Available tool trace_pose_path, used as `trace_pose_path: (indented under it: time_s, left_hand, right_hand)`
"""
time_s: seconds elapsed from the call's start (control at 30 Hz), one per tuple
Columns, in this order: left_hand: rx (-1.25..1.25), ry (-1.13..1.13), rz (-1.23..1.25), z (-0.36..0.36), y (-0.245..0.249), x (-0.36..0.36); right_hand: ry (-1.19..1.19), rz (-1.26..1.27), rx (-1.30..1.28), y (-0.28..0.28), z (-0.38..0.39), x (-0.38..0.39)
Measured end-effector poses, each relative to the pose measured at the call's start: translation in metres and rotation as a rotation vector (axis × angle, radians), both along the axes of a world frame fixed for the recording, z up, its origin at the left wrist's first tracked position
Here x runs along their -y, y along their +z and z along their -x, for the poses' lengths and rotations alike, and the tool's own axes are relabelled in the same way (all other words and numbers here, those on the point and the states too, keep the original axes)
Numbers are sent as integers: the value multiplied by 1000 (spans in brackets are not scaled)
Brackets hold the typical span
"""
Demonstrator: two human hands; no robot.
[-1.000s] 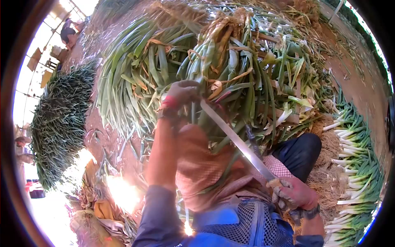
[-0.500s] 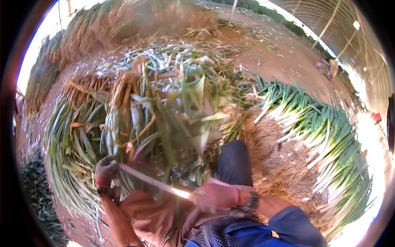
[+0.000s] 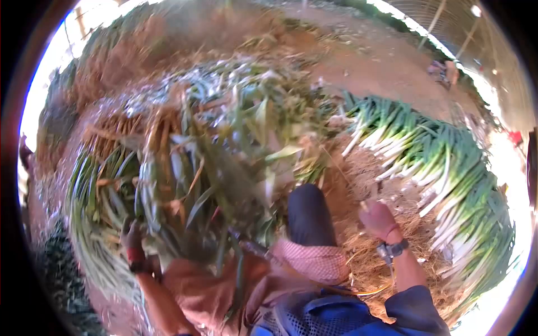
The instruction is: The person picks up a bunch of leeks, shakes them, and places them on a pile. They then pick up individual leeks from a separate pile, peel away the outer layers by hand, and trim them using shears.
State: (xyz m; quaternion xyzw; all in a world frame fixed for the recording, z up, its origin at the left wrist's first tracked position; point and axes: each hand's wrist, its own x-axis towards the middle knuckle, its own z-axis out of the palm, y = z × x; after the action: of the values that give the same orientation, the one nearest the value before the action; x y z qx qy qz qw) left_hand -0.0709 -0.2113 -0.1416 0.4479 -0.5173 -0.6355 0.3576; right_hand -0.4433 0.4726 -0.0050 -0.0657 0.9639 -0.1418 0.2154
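My left hand (image 3: 133, 238), in a dark and red glove, is at the near edge of a pile of untrimmed green onions (image 3: 98, 196) with dry brown tops. Its fingers look apart against the leaves, though blurred. My right hand (image 3: 381, 219), gloved in dull red, is closed above a heap of cut roots (image 3: 412, 241). A small pale tip shows at its fingers, but what it holds I cannot make out. To its right lies a curved row of cleaned green onions (image 3: 426, 151), white stems inward.
Stripped leaves (image 3: 246, 123) lie heaped ahead of my bent knee (image 3: 311, 213). A checked cloth (image 3: 314, 260) covers my lap. More onions (image 3: 140, 50) are stacked at the back left. Bare soil (image 3: 370, 73) stretches behind the row. A dark green pile (image 3: 61, 274) stands at far left.
My right hand has swung right and away from my lap, over the roots. The long pale strip between my hands no longer shows. My left hand has shifted slightly left.
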Motion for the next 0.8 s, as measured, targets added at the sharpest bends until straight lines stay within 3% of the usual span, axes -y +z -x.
trace_pose_path:
  time_s: [0.07, 0.1, 0.13, 0.17, 0.2, 0.23, 0.3, 0.33, 0.37, 0.4, 0.43, 0.47, 0.5, 0.53, 0.57, 0.6, 0.67, 0.77, 0.8]
  left_hand:
    - [31, -71, 104, 4, 33, -16]
    - [58, -130, 150, 12, 63, -40]
    - [123, -183, 176, 15, 75, -51]
    - [172, -272, 214, 18, 77, -56]
    - [232, -284, 294, 34, 91, -84]
    - [321, -438, 260, 43, 109, -105]
    - [359, -672, 114, 62, 91, -135]
    - [434, -772, 87, 71, 97, -160]
    - [332, -1023, 760, 70, 60, -168]
    - [443, -901, -46, 88, 89, -203]
    - [569, -979, 80, 92, 61, -211]
    - [681, -1035, 198, 102, 74, -230]
    - [580, -1025, 29, 98, 32, -235]
    - [602, -998, -63, 101, 33, -250]
    - [464, -970, -259, 98, 16, -260]
    - [421, -963, -249, 94, -1, -267]
    - [356, -976, -185, 90, -8, -275]
    - [249, -870, -366, 84, 12, -274]
    - [325, -810, -349, 84, 20, -273]
  right_hand:
    - [159, -23, -183, -48, 28, -40]
    - [160, -146, -134, -36, 32, -30]
    - [161, -227, -337, -22, 23, -13]
    - [198, -89, -417, -31, 34, -16]
    - [232, 20, -412, -6, 25, 12]
    - [249, 33, -397, 5, 14, 41]
    - [389, 473, -416, 19, -14, 100]
    - [585, 403, -500, 25, -32, 129]
    - [777, 330, -588, 29, -49, 155]
    - [850, 254, -538, 21, -63, 176]
    - [922, 175, -493, 8, -76, 194]
    - [928, 159, -321, -2, -90, 211]
    - [929, 138, -141, -16, -104, 222]
    - [900, 160, -71, -36, -116, 230]
    - [872, 182, -4, -57, -123, 236]
    - [879, 188, -11, -79, -123, 241]
    - [733, 240, 387, -104, -123, 248]
    - [766, 194, 381, -84, -122, 232]
    - [807, 249, 320, -72, -122, 219]
